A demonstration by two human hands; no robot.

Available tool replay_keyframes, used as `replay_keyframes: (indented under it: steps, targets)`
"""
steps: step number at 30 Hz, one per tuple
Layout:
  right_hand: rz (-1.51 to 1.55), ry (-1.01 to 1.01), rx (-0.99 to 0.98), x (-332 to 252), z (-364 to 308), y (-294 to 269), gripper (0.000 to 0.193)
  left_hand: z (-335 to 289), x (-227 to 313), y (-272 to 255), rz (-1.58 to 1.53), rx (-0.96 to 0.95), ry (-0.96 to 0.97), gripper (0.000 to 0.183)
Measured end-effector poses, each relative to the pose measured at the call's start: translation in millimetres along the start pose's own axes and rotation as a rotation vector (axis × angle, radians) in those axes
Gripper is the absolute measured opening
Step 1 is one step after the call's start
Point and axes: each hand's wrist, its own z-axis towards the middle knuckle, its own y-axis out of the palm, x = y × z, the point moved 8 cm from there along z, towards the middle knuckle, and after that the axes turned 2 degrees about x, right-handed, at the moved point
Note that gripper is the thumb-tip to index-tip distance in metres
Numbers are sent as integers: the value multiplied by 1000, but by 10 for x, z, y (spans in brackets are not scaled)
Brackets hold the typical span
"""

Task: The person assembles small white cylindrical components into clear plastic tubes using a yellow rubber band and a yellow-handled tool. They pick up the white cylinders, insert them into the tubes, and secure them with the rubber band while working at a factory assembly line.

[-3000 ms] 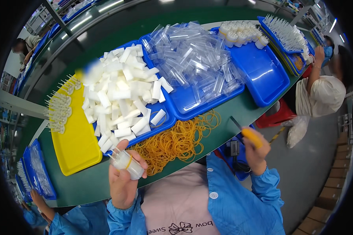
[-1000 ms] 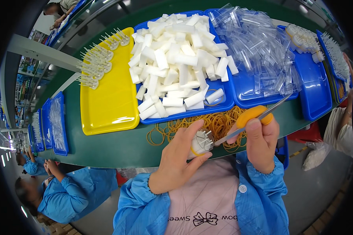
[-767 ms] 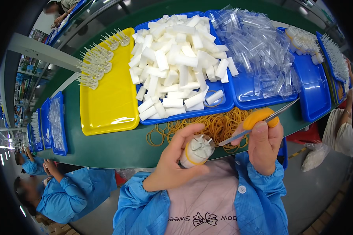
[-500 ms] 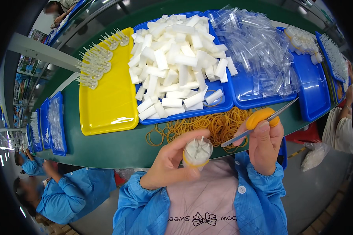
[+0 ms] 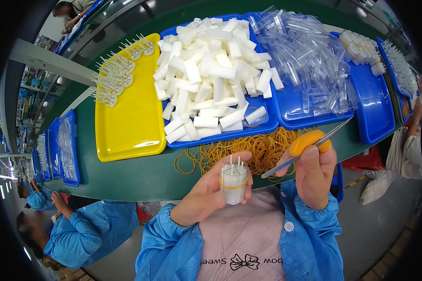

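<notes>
My left hand point(image 5: 208, 194) is closed around a small rubber-banded bundle point(image 5: 233, 187). This bundle has a whitish body inside a clear sleeve, a yellow band around its middle and several thin white rods standing out of its top. To the right, my right hand point(image 5: 314, 175) grips a metal tool with an orange grip point(image 5: 307, 143); a pointed end juts up and right, and a flat grey end reaches down and left, near the bundle but apart from it. Its exact kind is unclear. Behind both hands lies a heap of yellow-brown rubber bands point(image 5: 262, 147).
Beyond the bands, one blue tray point(image 5: 229, 136) bears piled white foam blocks point(image 5: 206, 75); another point(image 5: 305, 122) holds clear plastic sleeves point(image 5: 309, 61). A yellow tray point(image 5: 131, 136) carries white pieces with upright rods point(image 5: 115, 75). Other people in blue point(image 5: 79, 234) sit at left.
My left hand has turned the bundle from its top facing me to nearly upright, so its side and band show. The right hand has shifted slightly left with the orange-gripped tool.
</notes>
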Motion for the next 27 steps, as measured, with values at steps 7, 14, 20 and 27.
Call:
replay_keyframes:
  steps: [7, 14, 20, 27]
  targets:
    - [-8, 0, -11, 18, 0, -5, 28, -37, -47, -30, 130, 69, -100, 73]
    - [37, 9, -14, 23, -7, 44, 26, 22, 35, -85, 521, 84, 79, 72]
    - [-62, 2, -74, 14, -35, 179, 23, 17, -22, -36, 470, 89, 51, 65]
    - [-188, -198, -374, -92, -3, 343, 13, 21, -24, -9, 421, 16, 29, 65]
